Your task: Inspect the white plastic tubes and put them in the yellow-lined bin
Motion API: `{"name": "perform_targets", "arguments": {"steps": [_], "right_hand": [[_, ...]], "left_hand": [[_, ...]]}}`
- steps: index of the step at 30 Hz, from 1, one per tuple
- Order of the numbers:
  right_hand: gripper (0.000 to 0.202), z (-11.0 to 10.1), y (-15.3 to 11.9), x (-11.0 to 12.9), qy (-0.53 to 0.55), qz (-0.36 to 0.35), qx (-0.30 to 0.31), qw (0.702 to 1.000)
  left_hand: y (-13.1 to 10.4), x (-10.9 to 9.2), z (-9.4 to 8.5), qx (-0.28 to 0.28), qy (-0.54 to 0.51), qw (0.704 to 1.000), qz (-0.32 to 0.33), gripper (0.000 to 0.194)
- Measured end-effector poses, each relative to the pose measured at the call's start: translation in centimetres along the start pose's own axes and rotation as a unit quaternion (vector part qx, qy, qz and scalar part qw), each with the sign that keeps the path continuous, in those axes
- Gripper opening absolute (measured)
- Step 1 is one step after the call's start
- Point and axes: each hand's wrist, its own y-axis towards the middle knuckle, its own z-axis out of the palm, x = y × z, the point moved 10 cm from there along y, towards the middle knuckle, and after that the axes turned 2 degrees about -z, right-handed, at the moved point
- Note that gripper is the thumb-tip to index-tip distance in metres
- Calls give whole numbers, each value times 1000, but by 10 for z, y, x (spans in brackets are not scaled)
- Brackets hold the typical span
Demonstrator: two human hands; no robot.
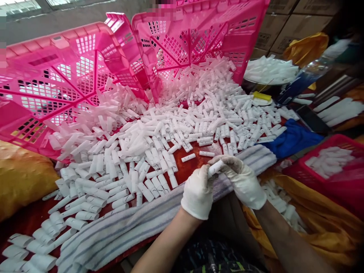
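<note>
Both hands wear white gloves and meet over the striped towel at the table's near edge. My left hand (198, 192) grips the lower left end of a short white tube (215, 168). The fingers of my right hand (241, 180) are closed on the same tube at its upper right end. Dark marks show on many of the loose white tubes (167, 131) heaped over the red tabletop (183, 167). Two single tubes lie just beyond my hands.
Two pink baskets (189, 43) stand tilted behind the heap. The striped towel (122, 231) lines the front edge. On the right are a blue cloth (292, 138), a red basket (335, 189) of white pieces, a yellow sack (313, 220) and a bottle (308, 74).
</note>
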Motion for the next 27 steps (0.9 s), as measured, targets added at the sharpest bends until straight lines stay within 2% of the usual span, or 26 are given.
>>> {"name": "perform_targets", "arguments": {"steps": [2,4,6,8,9,10,12,13,14,15,16,17,18,23,24,27], "right_hand": [[19,-6,1,0,7,4,-24,1000],[23,-9,4,-2,-5,11,-33,999],[27,-9,6,-3,-25,18,-34,999],[32,-7,9,0,-40,20,-27,999],[33,-5,10,1,-45,23,-16,999],[34,-2,11,4,-50,26,0,998],[32,8,12,9,-57,35,44,997],[30,12,12,11,-59,39,63,995],[28,16,12,13,-61,41,76,994],[26,20,12,15,-62,41,83,994],[23,22,12,17,-61,38,83,994],[21,23,12,18,-54,33,79,995],[20,24,12,19,-43,28,72,996],[14,25,14,14,-5,38,48,998],[12,23,13,12,-9,48,42,998],[9,21,9,10,-34,68,37,996]], "left_hand": [[4,-3,0,6,10,1000,24,31],[9,-2,-3,16,-16,1000,11,30],[13,4,-7,27,-81,995,-44,28],[12,19,-5,54,-192,968,-154,28],[9,27,1,84,-267,934,-221,31],[2,31,11,127,-350,882,-288,36],[-14,23,33,234,-502,737,-387,46],[-20,14,39,279,-559,664,-412,48],[-24,6,42,308,-598,607,-425,49],[-25,1,43,323,-621,569,-431,48],[-26,-2,44,328,-634,549,-434,48],[-26,-3,45,328,-639,544,-433,47],[-26,-4,47,324,-638,551,-429,48],[-22,10,49,236,-574,669,-408,46],[-21,11,48,225,-566,682,-405,46],[-20,8,48,229,-553,697,-395,45]]}}
